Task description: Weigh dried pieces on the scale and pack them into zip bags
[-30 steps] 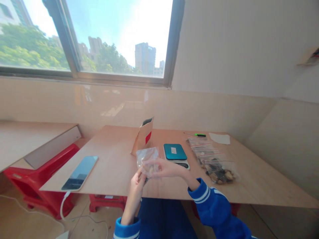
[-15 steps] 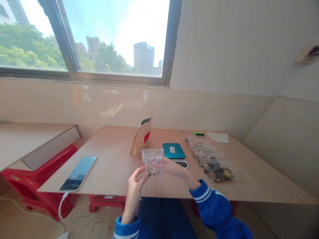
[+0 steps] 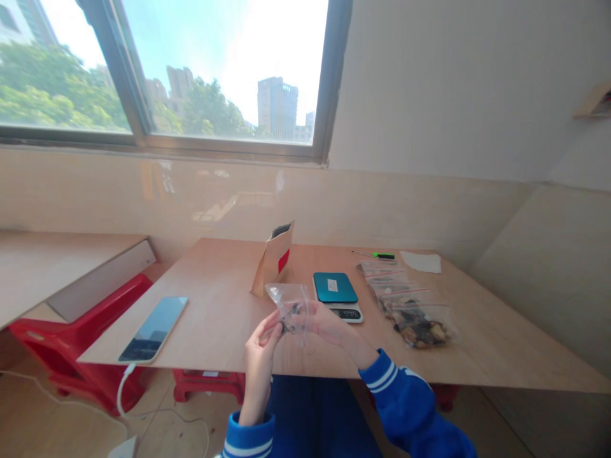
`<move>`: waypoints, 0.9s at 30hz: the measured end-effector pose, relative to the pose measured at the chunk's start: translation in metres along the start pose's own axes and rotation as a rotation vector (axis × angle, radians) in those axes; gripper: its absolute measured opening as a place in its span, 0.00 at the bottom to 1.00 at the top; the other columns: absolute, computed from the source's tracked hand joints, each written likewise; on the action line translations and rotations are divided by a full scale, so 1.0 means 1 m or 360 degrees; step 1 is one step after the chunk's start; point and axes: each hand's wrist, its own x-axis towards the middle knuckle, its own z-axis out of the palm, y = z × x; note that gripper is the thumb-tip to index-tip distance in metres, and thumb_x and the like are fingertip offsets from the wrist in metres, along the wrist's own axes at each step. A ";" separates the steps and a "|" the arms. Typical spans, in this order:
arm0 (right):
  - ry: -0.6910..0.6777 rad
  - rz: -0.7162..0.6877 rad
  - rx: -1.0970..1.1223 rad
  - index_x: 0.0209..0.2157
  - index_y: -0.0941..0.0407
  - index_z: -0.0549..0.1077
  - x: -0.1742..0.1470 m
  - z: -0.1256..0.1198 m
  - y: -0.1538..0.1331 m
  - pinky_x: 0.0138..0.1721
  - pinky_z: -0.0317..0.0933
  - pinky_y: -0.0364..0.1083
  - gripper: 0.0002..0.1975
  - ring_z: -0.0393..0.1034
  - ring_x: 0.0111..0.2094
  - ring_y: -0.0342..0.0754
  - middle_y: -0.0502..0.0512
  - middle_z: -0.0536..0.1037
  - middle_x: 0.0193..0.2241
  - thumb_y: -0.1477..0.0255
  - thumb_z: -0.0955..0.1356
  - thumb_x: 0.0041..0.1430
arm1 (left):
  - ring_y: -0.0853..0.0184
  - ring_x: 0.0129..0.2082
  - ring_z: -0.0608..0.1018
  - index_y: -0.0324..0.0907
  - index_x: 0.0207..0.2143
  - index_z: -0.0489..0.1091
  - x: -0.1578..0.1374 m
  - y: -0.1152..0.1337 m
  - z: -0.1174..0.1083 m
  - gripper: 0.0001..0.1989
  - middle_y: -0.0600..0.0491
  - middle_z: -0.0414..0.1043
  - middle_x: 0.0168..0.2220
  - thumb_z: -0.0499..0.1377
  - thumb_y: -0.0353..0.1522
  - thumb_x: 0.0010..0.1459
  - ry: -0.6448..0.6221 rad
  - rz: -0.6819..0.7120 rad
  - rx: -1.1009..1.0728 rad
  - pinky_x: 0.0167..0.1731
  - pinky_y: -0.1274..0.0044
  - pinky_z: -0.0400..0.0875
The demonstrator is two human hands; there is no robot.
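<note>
A clear zip-lock bag (image 3: 286, 294) with small dark pieces inside hangs above the table in front of me. My left hand (image 3: 261, 340) pinches its lower left part between thumb and fingers. From the right, my right hand (image 3: 329, 323) reaches to the bag's zip side, and its fingers show through the plastic, bent together near the dark pieces. What they grip is blurred by the plastic. Just behind lies a kitchen scale (image 3: 335, 287) with a teal top and a dark control panel. A brown paper pouch (image 3: 272, 264) with a red label stands upright behind the bag.
Several filled zip-lock bags (image 3: 420, 321) lie overlapping in a row at right. Behind them are a green-and-black handled tool (image 3: 383, 255) and a white paper (image 3: 421, 262). A phone (image 3: 155, 327) on a charging cable (image 3: 121, 388) lies left, near red stools (image 3: 210, 383).
The bag has tilted slightly, and its dark pieces show more clearly near my right fingers. My right hand has shifted a little, uncovering more of the scale's panel. The view moved slightly.
</note>
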 end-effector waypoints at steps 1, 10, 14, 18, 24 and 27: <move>0.0027 0.0011 0.0002 0.43 0.58 0.76 0.000 0.000 0.000 0.35 0.69 0.46 0.22 0.75 0.35 0.48 0.55 0.79 0.37 0.66 0.78 0.44 | 0.55 0.45 0.79 0.37 0.44 0.76 0.000 0.001 -0.001 0.24 0.44 0.80 0.42 0.68 0.40 0.46 0.0013 -0.0004 -0.0005 0.48 0.67 0.71; 0.0334 -0.0108 0.0240 0.38 0.57 0.75 0.006 -0.011 0.008 0.42 0.68 0.49 0.23 0.74 0.36 0.47 0.53 0.78 0.37 0.71 0.80 0.37 | 0.60 0.41 0.80 0.38 0.42 0.76 0.010 -0.012 -0.018 0.19 0.45 0.79 0.43 0.68 0.36 0.47 0.0264 -0.0037 -0.0037 0.47 0.67 0.72; 0.0390 -0.0152 0.0253 0.37 0.56 0.74 0.007 -0.020 -0.004 0.40 0.67 0.46 0.22 0.73 0.35 0.45 0.50 0.76 0.34 0.69 0.79 0.38 | 0.61 0.42 0.80 0.37 0.40 0.75 0.015 -0.019 -0.027 0.14 0.45 0.78 0.45 0.67 0.31 0.49 0.0388 -0.0110 -0.0237 0.48 0.69 0.73; 0.0614 -0.0568 0.0064 0.39 0.53 0.73 0.028 -0.028 -0.055 0.42 0.67 0.46 0.21 0.72 0.39 0.45 0.51 0.76 0.38 0.66 0.77 0.42 | 0.60 0.44 0.80 0.38 0.41 0.75 0.017 -0.020 -0.033 0.14 0.47 0.79 0.43 0.66 0.28 0.50 0.0449 -0.0197 -0.0300 0.50 0.70 0.71; 0.0689 -0.1252 -0.0818 0.39 0.54 0.73 0.102 -0.029 -0.143 0.45 0.64 0.48 0.12 0.71 0.41 0.47 0.53 0.77 0.39 0.69 0.70 0.51 | 0.62 0.42 0.81 0.38 0.42 0.74 0.018 -0.010 -0.036 0.13 0.47 0.79 0.41 0.64 0.28 0.52 0.0469 -0.0256 -0.0208 0.55 0.66 0.67; 0.0578 -0.1206 -0.1159 0.38 0.55 0.73 0.137 -0.032 -0.151 0.43 0.63 0.47 0.11 0.72 0.38 0.47 0.52 0.77 0.37 0.72 0.67 0.52 | 0.61 0.43 0.81 0.38 0.42 0.74 0.018 -0.007 -0.038 0.12 0.46 0.79 0.41 0.63 0.29 0.53 0.0471 -0.0222 -0.0195 0.55 0.66 0.68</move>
